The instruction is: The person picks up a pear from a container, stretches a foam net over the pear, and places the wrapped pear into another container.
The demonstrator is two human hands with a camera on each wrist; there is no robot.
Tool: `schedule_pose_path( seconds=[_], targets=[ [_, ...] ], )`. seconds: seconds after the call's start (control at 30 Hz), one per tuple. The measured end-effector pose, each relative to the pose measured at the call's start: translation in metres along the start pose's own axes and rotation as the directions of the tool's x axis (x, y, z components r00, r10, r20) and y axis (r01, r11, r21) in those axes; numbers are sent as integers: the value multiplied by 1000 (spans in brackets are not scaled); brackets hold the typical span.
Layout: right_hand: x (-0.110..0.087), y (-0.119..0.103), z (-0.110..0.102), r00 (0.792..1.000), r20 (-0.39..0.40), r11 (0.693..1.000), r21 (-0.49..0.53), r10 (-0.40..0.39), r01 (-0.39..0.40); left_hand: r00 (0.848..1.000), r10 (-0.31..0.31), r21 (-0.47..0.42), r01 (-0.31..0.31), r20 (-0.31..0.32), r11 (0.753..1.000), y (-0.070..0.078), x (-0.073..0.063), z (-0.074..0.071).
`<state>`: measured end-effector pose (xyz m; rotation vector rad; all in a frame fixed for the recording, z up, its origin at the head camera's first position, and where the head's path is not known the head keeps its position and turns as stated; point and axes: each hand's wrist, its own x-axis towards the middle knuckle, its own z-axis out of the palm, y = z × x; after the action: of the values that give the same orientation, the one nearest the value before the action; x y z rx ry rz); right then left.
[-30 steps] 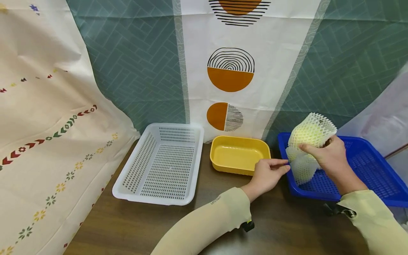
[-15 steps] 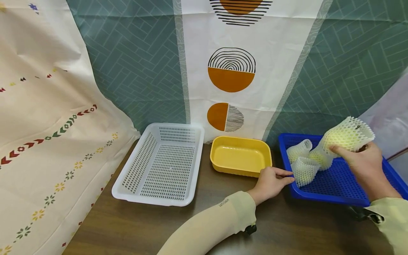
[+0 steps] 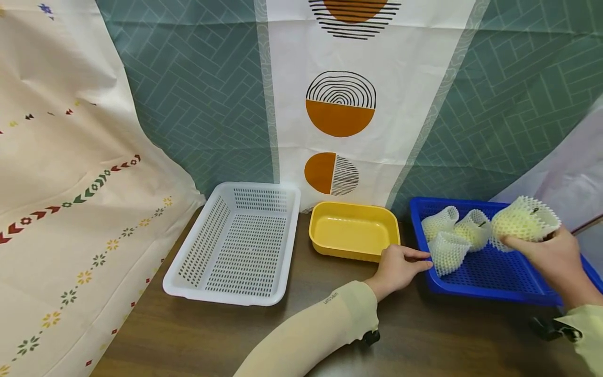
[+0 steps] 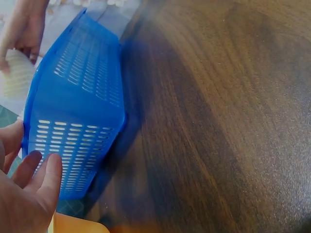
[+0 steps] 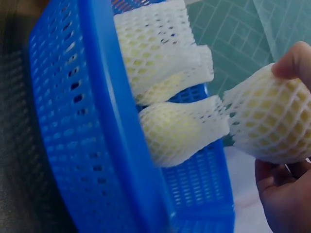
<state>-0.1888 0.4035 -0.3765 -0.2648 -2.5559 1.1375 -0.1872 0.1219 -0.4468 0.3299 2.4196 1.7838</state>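
Observation:
In the head view my right hand [image 3: 556,256] grips a pale yellow fruit with a dark stem, probably a pear, in a white foam net [image 3: 523,222], held over the right part of a blue basket [image 3: 490,293]. Thumb and fingers lie on opposite sides of this netted fruit [image 5: 277,116] in the right wrist view. Several more netted fruits [image 3: 449,254] sit in the basket's left end. My left hand [image 3: 395,269] pinches the basket's left rim with thumb and fingertips; the left wrist view shows other fingers [image 4: 51,179] beside the slotted outer wall.
A yellow tray [image 3: 353,254] stands left of the blue basket, just behind my left hand. Farther left is a white slotted basket [image 3: 226,296]. All rest on a brown wooden table [image 3: 188,335], with a patterned cloth [image 3: 226,104] hanging behind.
My right hand has carried the netted fruit rightward, away from the others, then lowered it slightly. The left hand has slid a little toward me along the basket's rim.

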Motion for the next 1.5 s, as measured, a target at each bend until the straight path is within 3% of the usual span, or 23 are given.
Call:
schedule_pose_path(
  seconds=[0.13, 0.27, 0.77, 0.97, 1.23, 1.37, 1.5],
  targets=[
    [-2, 14, 1, 998, 33, 994, -96, 50, -46, 1000, -27, -1, 27, -4, 1000, 0, -1, 0],
    [-4, 23, 5, 995, 60, 990, -123, 77, -69, 1000, -27, 5, 27, -7, 1000, 0, -1, 1],
    [-10, 42, 25, 977, 200, 969, -246, 76, -25, 1000, -20, -19, 20, 2, 1000, 0, -2, 5],
    [-8, 42, 30, 963, 261, 968, -251, 67, 1, 1000, -21, -12, 21, 1, 1000, 0, -2, 6],
    [-10, 39, 30, 959, 279, 965, -261, 43, 33, 1000, -25, -16, 25, 4, 1000, 2, -3, 6],
    [-15, 35, 25, 955, 286, 963, -269, 79, 1, 1000, -11, -20, 11, 16, 1000, 3, -2, 6],
    [-17, 30, 25, 937, 329, 956, -293, 116, -16, 1000, -9, -14, 9, 16, 1000, 2, -1, 4]
  ],
)
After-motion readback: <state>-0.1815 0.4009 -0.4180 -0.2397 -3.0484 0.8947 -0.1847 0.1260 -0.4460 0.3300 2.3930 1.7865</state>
